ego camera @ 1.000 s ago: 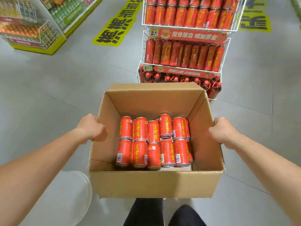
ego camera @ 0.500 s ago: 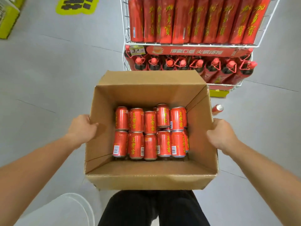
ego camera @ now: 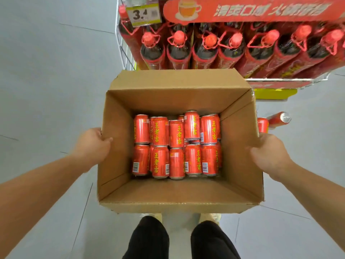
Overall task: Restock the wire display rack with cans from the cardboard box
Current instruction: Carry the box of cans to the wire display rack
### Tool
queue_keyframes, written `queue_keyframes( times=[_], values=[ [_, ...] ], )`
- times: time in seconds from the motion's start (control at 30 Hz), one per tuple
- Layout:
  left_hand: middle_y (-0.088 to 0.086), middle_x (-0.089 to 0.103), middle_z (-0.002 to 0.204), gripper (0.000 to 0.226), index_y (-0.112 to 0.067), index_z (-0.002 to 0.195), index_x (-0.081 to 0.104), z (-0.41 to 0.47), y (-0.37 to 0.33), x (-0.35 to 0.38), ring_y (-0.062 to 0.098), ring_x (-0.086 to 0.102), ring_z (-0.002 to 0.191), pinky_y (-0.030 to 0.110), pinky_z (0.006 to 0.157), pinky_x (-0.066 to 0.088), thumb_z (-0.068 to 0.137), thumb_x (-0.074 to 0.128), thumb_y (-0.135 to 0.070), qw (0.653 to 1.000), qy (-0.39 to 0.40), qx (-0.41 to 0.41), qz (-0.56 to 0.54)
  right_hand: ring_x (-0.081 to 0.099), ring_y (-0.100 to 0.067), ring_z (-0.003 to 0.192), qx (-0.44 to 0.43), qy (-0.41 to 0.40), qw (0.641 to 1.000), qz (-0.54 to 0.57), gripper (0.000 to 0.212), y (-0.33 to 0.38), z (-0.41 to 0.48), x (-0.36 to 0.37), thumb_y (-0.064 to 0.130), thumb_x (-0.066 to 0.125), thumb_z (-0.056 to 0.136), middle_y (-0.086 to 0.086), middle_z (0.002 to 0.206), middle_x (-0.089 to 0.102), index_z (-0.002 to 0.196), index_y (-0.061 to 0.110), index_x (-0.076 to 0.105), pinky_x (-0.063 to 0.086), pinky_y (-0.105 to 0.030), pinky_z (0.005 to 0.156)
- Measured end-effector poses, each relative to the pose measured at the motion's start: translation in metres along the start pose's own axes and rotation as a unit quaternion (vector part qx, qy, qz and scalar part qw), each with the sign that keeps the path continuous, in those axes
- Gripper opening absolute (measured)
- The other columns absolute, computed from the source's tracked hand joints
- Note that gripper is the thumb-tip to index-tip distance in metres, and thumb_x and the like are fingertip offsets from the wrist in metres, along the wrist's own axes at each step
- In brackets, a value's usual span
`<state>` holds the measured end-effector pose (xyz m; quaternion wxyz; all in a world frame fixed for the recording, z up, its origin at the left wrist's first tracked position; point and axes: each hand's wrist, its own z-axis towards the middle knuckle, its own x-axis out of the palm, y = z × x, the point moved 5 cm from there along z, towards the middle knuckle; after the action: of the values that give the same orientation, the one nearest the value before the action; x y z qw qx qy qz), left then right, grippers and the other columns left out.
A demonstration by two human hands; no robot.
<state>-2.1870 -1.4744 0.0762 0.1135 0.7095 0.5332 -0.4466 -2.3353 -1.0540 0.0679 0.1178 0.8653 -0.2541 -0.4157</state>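
Observation:
An open cardboard box (ego camera: 179,200) hangs in front of me above the grey floor. Inside it lie several red cans (ego camera: 176,144) with yellow lettering, in two rows. My left hand (ego camera: 93,144) grips the box's left wall. On the opposite wall my right hand (ego camera: 268,152) holds the box. Just beyond the box stands the white wire display rack (ego camera: 125,51), its bottom shelf filled with dark bottles (ego camera: 179,51) with red caps.
Two loose red cans (ego camera: 278,119) lie on the floor to the right of the box, near the rack's yellow base (ego camera: 274,93). A price tag (ego camera: 143,14) hangs on the rack's left corner. My dark trouser legs (ego camera: 149,238) show below the box.
I have carried the box closer to the rack and lower. The upper shelves of cans have left the view; only the bottom shelf of bottles shows.

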Motion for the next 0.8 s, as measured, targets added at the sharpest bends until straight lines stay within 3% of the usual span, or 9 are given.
queue_keyframes(
  times=[0.1, 0.23, 0.37, 0.5, 0.63, 0.8],
  values=[
    [0.006, 0.068, 0.081, 0.008, -0.012, 0.099, 0.066, 0.026, -0.001, 0.017, 0.021, 0.064, 0.071, 0.029, 0.055, 0.047, 0.100, 0.060, -0.018, 1.000, 0.015, 0.015, 0.015, 0.062, -0.022, 0.069, 0.021, -0.017, 1.000, 0.012, 0.023, -0.008, 0.015, 0.016, 0.006, 0.059, 0.091, -0.009, 0.081, 0.066, 0.074, 0.021, 0.056, 0.051, -0.030, 0.057],
    [0.013, 0.069, 0.079, 0.011, -0.010, 0.091, 0.066, 0.052, 0.000, 0.037, 0.031, 0.068, 0.072, 0.041, 0.064, 0.058, 0.099, 0.060, -0.016, 0.999, 0.026, 0.020, 0.025, 0.064, -0.026, 0.073, 0.058, -0.017, 0.998, 0.019, 0.018, -0.017, 0.033, 0.035, 0.006, 0.059, 0.092, -0.010, 0.084, 0.066, 0.079, 0.019, 0.056, 0.058, -0.040, 0.069],
    [0.012, 0.067, 0.076, 0.013, -0.009, 0.087, 0.063, 0.069, 0.005, 0.061, 0.027, 0.064, 0.067, 0.030, 0.056, 0.047, 0.099, 0.060, -0.014, 0.999, 0.034, 0.018, 0.028, 0.062, -0.021, 0.072, 0.068, -0.013, 0.997, 0.024, 0.008, -0.026, 0.052, 0.052, 0.009, 0.059, 0.095, -0.008, 0.089, 0.066, 0.098, 0.016, 0.059, 0.052, -0.031, 0.062],
    [0.012, 0.067, 0.077, 0.014, -0.009, 0.089, 0.064, 0.082, 0.012, 0.083, 0.029, 0.065, 0.069, 0.034, 0.060, 0.052, 0.099, 0.059, -0.017, 0.999, 0.039, 0.015, 0.032, 0.064, -0.029, 0.083, 0.085, -0.004, 0.996, 0.026, 0.012, -0.033, 0.066, 0.066, 0.008, 0.058, 0.096, -0.007, 0.096, 0.066, 0.104, 0.017, 0.058, 0.053, -0.036, 0.072],
    [0.013, 0.067, 0.078, 0.015, -0.008, 0.089, 0.065, 0.097, 0.015, 0.093, 0.026, 0.062, 0.067, 0.028, 0.054, 0.043, 0.098, 0.060, -0.020, 0.998, 0.030, 0.016, 0.055, 0.064, -0.025, 0.078, 0.074, -0.001, 0.997, 0.011, 0.015, -0.035, 0.076, 0.072, 0.006, 0.059, 0.094, -0.009, 0.094, 0.067, 0.107, 0.012, 0.062, 0.056, -0.038, 0.074],
    [0.011, 0.063, 0.081, 0.019, -0.005, 0.094, 0.061, 0.093, 0.011, 0.091, 0.029, 0.061, 0.074, 0.032, 0.057, 0.043, 0.100, 0.058, -0.023, 0.993, 0.036, 0.021, 0.113, 0.058, -0.028, 0.088, 0.077, 0.019, 0.996, -0.042, 0.030, -0.033, 0.073, 0.073, 0.012, 0.060, 0.098, -0.006, 0.102, 0.059, 0.127, 0.007, 0.058, 0.050, -0.035, 0.076]
  ],
)
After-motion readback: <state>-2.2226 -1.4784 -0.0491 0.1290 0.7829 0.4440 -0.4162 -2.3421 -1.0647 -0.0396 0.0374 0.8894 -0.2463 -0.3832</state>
